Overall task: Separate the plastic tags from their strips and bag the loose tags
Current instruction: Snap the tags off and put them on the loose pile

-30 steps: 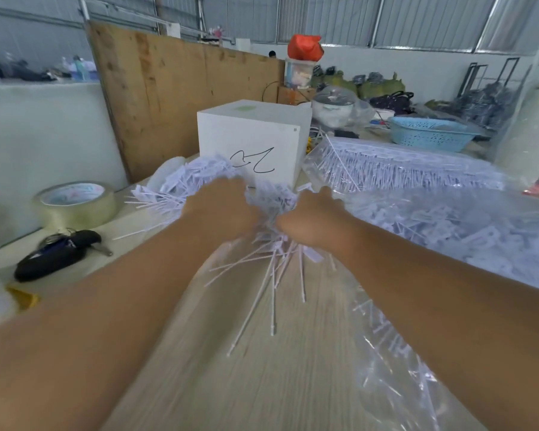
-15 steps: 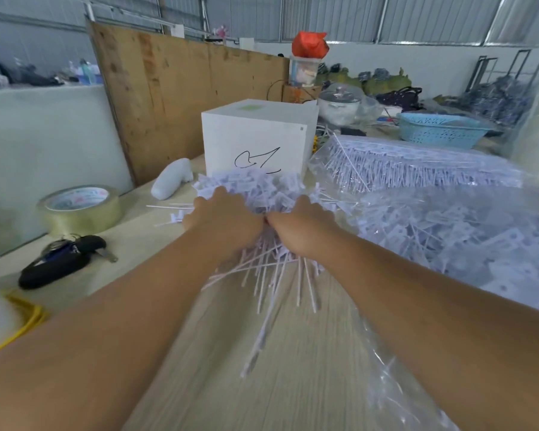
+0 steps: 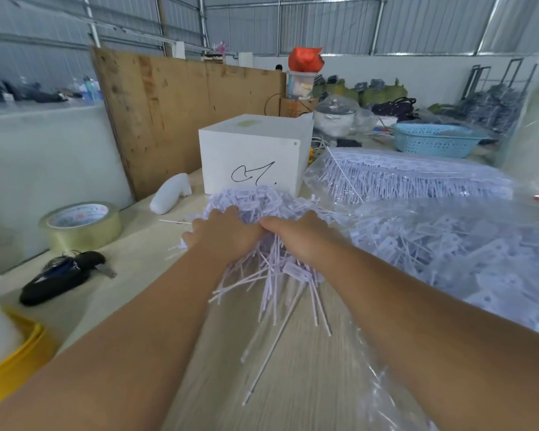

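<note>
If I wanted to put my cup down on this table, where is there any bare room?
Bare wood lies near the table edge between the forearms, and between the tape roll and the left hand. It is crowded around both hands' bundle of tags and to the right, where the plastic bag of loose tags spreads.

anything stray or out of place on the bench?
One thin white strip lies alone on the table, left of the tag bundle that the left hand and right hand clutch. A few long strips hang loose toward the camera. Nothing looks damaged.
</note>
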Action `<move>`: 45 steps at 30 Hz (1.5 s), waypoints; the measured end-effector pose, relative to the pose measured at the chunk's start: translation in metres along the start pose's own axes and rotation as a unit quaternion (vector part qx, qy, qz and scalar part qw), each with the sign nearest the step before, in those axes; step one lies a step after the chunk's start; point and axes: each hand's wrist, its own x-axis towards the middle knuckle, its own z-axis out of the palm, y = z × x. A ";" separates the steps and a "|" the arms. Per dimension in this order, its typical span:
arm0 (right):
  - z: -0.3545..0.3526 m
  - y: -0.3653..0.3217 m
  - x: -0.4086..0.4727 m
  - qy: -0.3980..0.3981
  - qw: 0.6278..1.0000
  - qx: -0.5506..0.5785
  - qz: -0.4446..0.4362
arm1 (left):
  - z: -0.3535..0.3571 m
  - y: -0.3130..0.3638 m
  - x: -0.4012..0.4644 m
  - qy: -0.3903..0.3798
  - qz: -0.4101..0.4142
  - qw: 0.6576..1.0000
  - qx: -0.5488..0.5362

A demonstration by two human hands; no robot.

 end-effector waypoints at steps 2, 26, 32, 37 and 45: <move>-0.001 0.000 0.000 0.004 0.998 0.053 -0.014 | -0.001 0.007 -0.007 -0.016 0.010 0.999 -0.027; -0.019 0.002 -0.017 -0.010 0.999 0.026 0.041 | -0.013 -0.017 -0.014 0.090 0.071 0.991 -0.066; -0.016 -0.005 -0.013 -0.012 0.999 0.030 0.027 | 0.004 0.013 -0.014 -0.002 0.100 0.993 -0.058; -0.011 -0.009 -0.011 0.007 0.997 0.065 0.044 | -0.006 0.039 -0.037 -0.118 -0.025 0.854 -0.506; -0.013 -0.007 -0.019 0.017 0.993 0.117 -0.009 | -0.008 0.044 -0.073 -0.165 -0.084 0.636 -0.750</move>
